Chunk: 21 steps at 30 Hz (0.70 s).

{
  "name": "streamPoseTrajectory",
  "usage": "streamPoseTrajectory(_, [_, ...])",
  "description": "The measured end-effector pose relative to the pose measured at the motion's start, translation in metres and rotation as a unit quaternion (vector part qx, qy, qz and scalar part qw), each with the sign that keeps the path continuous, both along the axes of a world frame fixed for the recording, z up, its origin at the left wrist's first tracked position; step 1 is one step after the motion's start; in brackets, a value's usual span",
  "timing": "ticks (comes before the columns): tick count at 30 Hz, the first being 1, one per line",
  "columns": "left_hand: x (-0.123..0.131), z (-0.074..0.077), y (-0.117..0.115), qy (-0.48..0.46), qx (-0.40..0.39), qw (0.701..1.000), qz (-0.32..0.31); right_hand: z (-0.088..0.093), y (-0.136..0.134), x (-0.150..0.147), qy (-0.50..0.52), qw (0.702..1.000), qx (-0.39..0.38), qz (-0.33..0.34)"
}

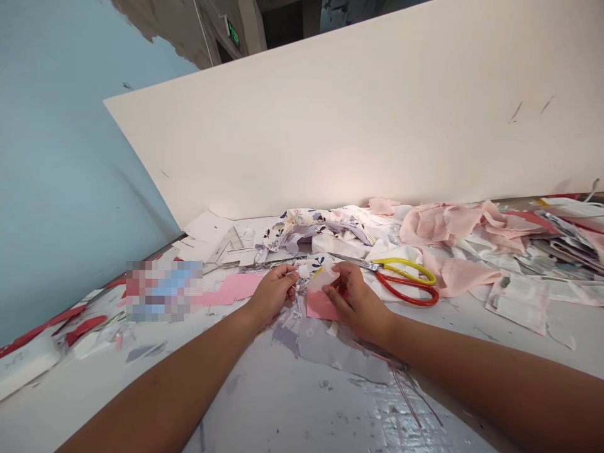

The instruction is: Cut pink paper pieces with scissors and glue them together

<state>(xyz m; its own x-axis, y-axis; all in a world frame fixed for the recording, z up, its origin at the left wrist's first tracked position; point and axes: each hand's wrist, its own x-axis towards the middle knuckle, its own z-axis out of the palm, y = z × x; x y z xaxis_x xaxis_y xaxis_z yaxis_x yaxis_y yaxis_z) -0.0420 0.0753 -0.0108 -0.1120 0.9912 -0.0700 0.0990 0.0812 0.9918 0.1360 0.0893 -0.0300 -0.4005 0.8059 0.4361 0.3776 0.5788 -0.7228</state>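
Left hand (275, 290) curled at a white scrap (304, 270), can't tell if it's gripping | right hand (352, 294) pinching a pale floral scrap (325, 277) over the worktop (264, 402) | from that: pink piece (321, 307) 6 o'clock, scissors (377, 267) 3 o'clock, floral bundle (306, 218) 12

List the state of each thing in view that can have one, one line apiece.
Small patterned cloth, held
Left hand, fingertips pinched at the cloth's left edge
Right hand, thumb and fingers closed on the cloth
Scissors, lying down; blade opening unclear
Floral fabric, bunched up
Pale pink fabric, crumpled
White board, standing, marked
Green sign, lit
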Motion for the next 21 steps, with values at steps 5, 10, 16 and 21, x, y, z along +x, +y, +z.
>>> streamPoseTrajectory(5, [0.002,0.005,-0.003,0.014,-0.007,1.000,0.000,-0.002,0.001,0.000,0.001,1.000,-0.010,-0.007])
streamPoseTrajectory(10, [0.003,0.005,-0.005,0.031,-0.013,0.999,-0.002,-0.003,0.003,0.000,0.010,1.000,-0.009,-0.005])
streamPoseTrajectory(16, [0.001,-0.003,0.000,0.049,0.008,0.999,0.021,-0.005,0.005,0.000,0.026,1.000,-0.008,0.011])
streamPoseTrajectory(21, [-0.002,-0.006,0.001,0.054,0.007,0.998,0.031,-0.003,-0.001,0.002,0.042,0.991,0.127,0.013])
